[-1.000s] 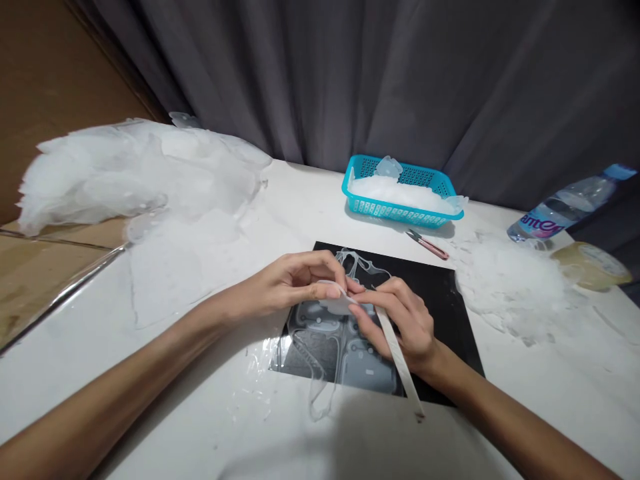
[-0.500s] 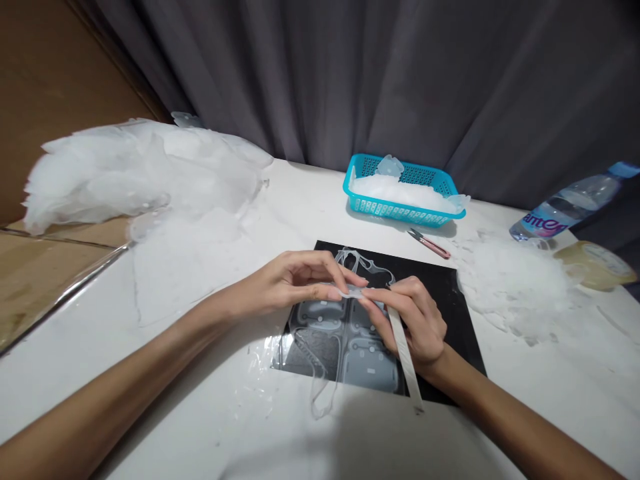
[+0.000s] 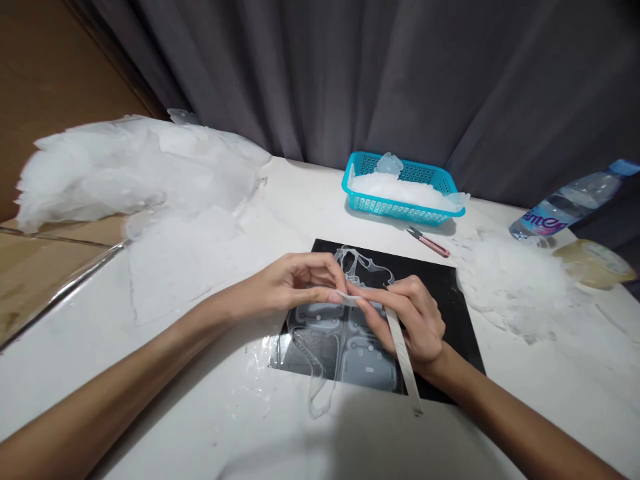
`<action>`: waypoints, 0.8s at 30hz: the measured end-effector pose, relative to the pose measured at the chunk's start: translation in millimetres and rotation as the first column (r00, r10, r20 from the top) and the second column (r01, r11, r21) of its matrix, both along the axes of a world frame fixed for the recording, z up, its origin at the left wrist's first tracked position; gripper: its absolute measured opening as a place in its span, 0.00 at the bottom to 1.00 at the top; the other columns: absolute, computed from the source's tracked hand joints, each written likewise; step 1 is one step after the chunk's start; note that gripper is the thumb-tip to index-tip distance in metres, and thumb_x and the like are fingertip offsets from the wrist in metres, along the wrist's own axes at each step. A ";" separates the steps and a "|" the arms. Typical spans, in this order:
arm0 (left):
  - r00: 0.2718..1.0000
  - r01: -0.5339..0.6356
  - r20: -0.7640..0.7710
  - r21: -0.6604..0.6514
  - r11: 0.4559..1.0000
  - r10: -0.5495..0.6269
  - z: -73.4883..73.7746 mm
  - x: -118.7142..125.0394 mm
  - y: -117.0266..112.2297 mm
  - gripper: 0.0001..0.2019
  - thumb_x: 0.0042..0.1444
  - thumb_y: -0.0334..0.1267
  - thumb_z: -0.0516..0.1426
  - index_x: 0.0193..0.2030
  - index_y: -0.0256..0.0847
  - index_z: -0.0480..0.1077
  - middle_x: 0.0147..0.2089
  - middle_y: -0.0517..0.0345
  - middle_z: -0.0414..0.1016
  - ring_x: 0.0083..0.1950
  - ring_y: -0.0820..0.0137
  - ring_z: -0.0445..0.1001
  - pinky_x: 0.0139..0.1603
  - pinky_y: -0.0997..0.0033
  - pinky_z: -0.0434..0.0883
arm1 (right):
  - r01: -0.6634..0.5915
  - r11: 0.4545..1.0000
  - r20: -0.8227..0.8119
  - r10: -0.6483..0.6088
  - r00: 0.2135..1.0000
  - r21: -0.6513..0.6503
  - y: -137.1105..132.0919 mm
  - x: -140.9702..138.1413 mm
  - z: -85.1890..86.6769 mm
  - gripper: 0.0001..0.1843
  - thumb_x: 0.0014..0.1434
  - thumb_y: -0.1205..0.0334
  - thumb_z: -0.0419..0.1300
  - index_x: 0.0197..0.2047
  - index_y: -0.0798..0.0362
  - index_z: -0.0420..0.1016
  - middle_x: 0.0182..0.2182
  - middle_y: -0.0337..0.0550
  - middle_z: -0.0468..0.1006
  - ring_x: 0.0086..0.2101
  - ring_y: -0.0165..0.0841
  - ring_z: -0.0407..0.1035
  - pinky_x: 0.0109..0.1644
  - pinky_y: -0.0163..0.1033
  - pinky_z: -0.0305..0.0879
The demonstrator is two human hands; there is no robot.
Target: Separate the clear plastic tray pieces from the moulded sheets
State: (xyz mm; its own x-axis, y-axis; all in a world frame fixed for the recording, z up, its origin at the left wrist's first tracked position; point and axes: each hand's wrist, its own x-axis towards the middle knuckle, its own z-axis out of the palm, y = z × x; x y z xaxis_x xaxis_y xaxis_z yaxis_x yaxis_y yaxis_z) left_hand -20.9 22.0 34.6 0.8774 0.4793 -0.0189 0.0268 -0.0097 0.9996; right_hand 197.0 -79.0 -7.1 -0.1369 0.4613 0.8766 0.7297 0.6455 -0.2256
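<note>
My left hand (image 3: 303, 283) pinches a small translucent, soft-looking piece (image 3: 349, 299) by its left end. At its right end the same piece is between the thumb and forefinger of my right hand (image 3: 415, 320). A slim, flat white tool (image 3: 404, 363), seemingly wrapped in tape, also lies in my right hand, slanting down toward the front. Beneath both hands is a clear moulded sheet (image 3: 370, 367) with rounded-rectangle shapes, lying on a black mat (image 3: 463, 333). Thin curly clear trimmings (image 3: 367, 257) rest at the mat's back, and another loop hangs over its front edge.
A blue basket (image 3: 405, 212) of translucent pieces stands behind the mat, with pink-handled thread snips (image 3: 429, 241) before it. Trimmings (image 3: 520, 287), a water bottle (image 3: 560, 203) and a yellowish container (image 3: 595, 263) are right. A large translucent heap (image 3: 140, 167) and cardboard (image 3: 65, 250) lie left.
Both hands stay nearly in place over the mat. The held piece has tipped slightly and sits a little lower between the fingertips. The whole view has shifted very slightly.
</note>
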 end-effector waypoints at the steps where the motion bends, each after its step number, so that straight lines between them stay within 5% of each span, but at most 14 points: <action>1: 1.000 -0.003 -0.004 0.004 1.000 0.003 0.7 0.3 -0.4 0.02 0.66 0.32 0.64 0.45 0.43 0.78 0.48 0.56 0.85 0.51 0.71 0.83 0.51 0.74 0.76 | 0.001 1.000 -0.001 -0.001 1.000 -0.002 0.1 0.0 -0.2 0.15 0.65 0.70 0.68 0.53 0.52 0.77 0.32 0.39 0.76 0.30 0.30 0.69 0.33 0.37 0.71; 15: 0.989 -0.104 -0.097 0.079 0.991 0.111 9.3 3.1 -9.4 0.08 0.67 0.43 0.63 0.44 0.40 0.76 0.32 0.60 0.79 0.31 0.75 0.72 0.32 0.75 0.64 | -0.146 0.975 -0.155 0.120 0.981 -0.168 6.2 0.5 1.1 0.06 0.66 0.71 0.65 0.45 0.54 0.77 0.32 0.43 0.77 0.32 0.32 0.69 0.34 0.39 0.70; 24: 0.992 -0.115 -0.047 0.000 0.993 0.115 12.2 8.9 -16.4 0.08 0.66 0.42 0.64 0.42 0.40 0.76 0.39 0.57 0.79 0.39 0.71 0.75 0.39 0.73 0.69 | -0.157 0.975 -0.192 0.125 0.973 -0.160 6.3 0.8 -0.8 0.08 0.67 0.72 0.64 0.48 0.54 0.78 0.34 0.44 0.78 0.33 0.33 0.69 0.34 0.39 0.70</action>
